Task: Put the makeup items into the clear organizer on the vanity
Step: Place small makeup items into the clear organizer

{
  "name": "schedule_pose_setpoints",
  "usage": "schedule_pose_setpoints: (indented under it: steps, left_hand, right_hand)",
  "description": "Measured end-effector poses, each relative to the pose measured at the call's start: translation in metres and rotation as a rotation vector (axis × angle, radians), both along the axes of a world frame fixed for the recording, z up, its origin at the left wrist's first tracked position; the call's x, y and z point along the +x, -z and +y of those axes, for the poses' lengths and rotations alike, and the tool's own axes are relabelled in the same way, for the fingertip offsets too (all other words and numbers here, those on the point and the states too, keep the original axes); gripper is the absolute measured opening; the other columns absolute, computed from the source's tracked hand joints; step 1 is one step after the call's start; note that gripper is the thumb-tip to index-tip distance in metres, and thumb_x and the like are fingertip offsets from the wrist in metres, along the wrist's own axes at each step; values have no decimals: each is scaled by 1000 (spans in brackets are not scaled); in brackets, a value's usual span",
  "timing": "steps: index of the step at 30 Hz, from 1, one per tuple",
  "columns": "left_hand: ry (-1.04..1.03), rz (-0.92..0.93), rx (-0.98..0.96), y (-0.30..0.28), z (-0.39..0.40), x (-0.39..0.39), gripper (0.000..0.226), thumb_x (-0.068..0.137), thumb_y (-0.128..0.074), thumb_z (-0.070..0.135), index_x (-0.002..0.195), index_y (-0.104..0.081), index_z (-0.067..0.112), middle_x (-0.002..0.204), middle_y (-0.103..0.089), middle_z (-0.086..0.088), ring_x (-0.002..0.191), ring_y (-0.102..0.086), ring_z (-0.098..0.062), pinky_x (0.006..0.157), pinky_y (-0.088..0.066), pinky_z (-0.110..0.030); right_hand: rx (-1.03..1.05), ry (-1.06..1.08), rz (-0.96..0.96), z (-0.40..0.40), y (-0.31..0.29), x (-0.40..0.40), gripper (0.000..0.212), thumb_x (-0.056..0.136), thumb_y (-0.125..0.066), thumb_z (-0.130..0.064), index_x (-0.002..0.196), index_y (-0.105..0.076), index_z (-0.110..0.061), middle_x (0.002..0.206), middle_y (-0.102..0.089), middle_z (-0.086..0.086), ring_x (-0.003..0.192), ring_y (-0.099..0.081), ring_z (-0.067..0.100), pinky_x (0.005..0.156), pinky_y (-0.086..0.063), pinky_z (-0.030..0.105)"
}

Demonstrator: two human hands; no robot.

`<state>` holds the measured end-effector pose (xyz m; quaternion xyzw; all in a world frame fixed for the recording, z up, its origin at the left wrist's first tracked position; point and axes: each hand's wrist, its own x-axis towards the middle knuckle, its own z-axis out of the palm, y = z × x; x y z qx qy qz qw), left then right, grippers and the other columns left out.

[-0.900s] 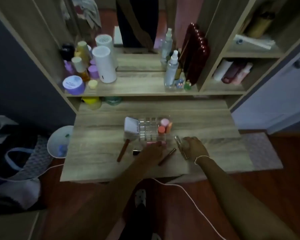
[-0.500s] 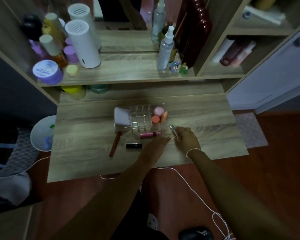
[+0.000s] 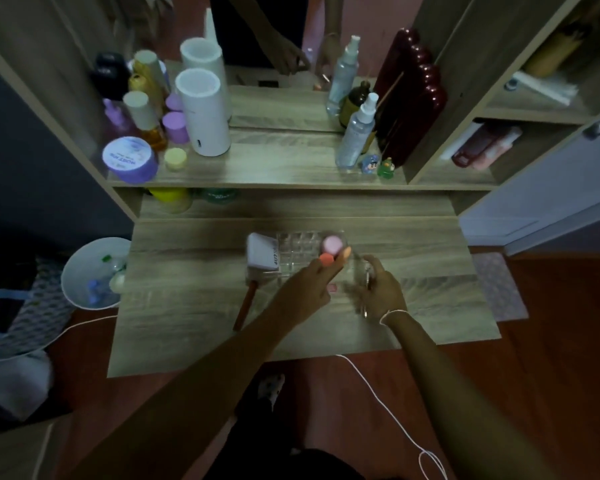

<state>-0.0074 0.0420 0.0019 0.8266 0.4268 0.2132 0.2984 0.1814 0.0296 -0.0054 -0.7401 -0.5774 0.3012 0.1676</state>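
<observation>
The clear organizer (image 3: 297, 249) stands mid-vanity, with a pink sponge (image 3: 332, 243) and an orange sponge (image 3: 326, 259) in its right end. A white compact (image 3: 261, 252) leans on its left side. My left hand (image 3: 310, 284) is at the organizer's front edge, closed around a pink lip gloss tube (image 3: 332, 288) whose end sticks out. My right hand (image 3: 381, 289), just to the right, grips a slim clear-and-metal tube (image 3: 367, 287), which is blurred. A reddish-brown stick (image 3: 245, 305) lies on the vanity top (image 3: 187, 306), left of my arm. The black lipstick is not visible.
The upper shelf holds a white cylinder (image 3: 203, 112), a purple jar (image 3: 129, 159), bottles, a spray bottle (image 3: 357, 133) and two small figurines. A white bin (image 3: 94, 271) sits at the vanity's left. A white cord (image 3: 378, 396) hangs off the front edge.
My left hand has moved up to the organizer, and the pink lip gloss has left the tabletop in it. My right hand has lifted the slim tube. The view has shifted.
</observation>
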Motion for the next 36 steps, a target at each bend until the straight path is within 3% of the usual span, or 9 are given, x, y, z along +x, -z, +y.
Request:
schedule_pose_setpoints:
  steps: [5, 10, 12, 15, 20, 24, 27, 31, 36]
  left_hand:
    - [-65, -79, 6, -12, 25, -29, 55, 86, -59, -2, 137, -41, 4, 107, -60, -25, 74, -53, -15, 69, -51, -25]
    - [-212, -95, 178, -20, 41, -48, 54, 72, -73, -4, 123, -56, 1, 99, -70, -19, 80, -63, -18, 87, -24, 8]
    - [-264, -87, 132, -22, 47, -53, 53, 79, -69, 5, 129, -51, 10, 109, -66, -14, 90, -62, -17, 88, -40, -6]
    - [-324, -9, -6, -17, 60, -56, 40, 90, -58, 18, 129, -47, 15, 107, -62, -9, 91, -63, -20, 83, -55, -41]
    - [-369, -179, -52, -13, 64, -57, 43, 92, -59, 17, 130, -40, 18, 105, -65, -7, 80, -63, -9, 68, -51, -16]
    - [-452, -241, -88, -4, 64, -61, 51, 89, -64, 14, 131, -35, 17, 108, -68, -14, 88, -67, -17, 78, -54, -26]
    - [-504, -227, -101, -1, 66, -61, 46, 89, -63, 12, 130, -42, 12, 107, -69, -14, 90, -68, -21, 80, -57, -31]
    - [-450, -166, -51, -5, 66, -55, 19, 90, -60, 5, 109, -58, 5, 97, -69, -15, 85, -67, -26, 76, -57, -45]
    - [-485, -50, -127, 1, 77, -59, 20, 89, -58, 3, 109, -58, 5, 104, -67, -15, 93, -63, -29, 80, -50, -40]
  right_hand:
    - [80, 109, 26, 14, -21, -12, 56, 74, -68, -11, 125, -47, -22, 92, -64, 19, 86, -60, 35, 80, -51, 45]
    - [244, 136, 103, 28, -49, -22, 59, 73, -70, -4, 124, -46, -21, 90, -61, 3, 76, -59, 19, 72, -48, 29]
    - [287, 126, 162, 35, -57, -30, 60, 74, -69, -3, 124, -45, -24, 81, -59, -10, 68, -59, 7, 64, -44, 12]
    - [313, 90, 227, 54, -63, -42, 60, 74, -70, -5, 122, -44, -28, 79, -59, -16, 68, -63, 1, 61, -47, 12]
    - [294, 1, 289, 78, -60, -61, 65, 74, -76, -4, 125, -43, -28, 79, -62, -15, 66, -62, -11, 61, -46, 3]
    - [260, -59, 269, 94, -52, -71, 61, 73, -77, -5, 123, -47, -24, 85, -66, -13, 69, -59, -17, 67, -45, -2]
    - [240, -103, 205, 100, -46, -79, 37, 72, -78, -8, 104, -60, -15, 92, -72, 4, 76, -62, -1, 76, -53, 16]
    - [269, -179, 145, 101, -39, -83, 30, 69, -79, -4, 92, -62, -15, 87, -67, 0, 79, -61, 9, 74, -49, 18]
    - [181, -304, 41, 122, -20, -90, 27, 68, -74, -4, 89, -60, -15, 88, -68, 6, 83, -62, 24, 74, -50, 35]
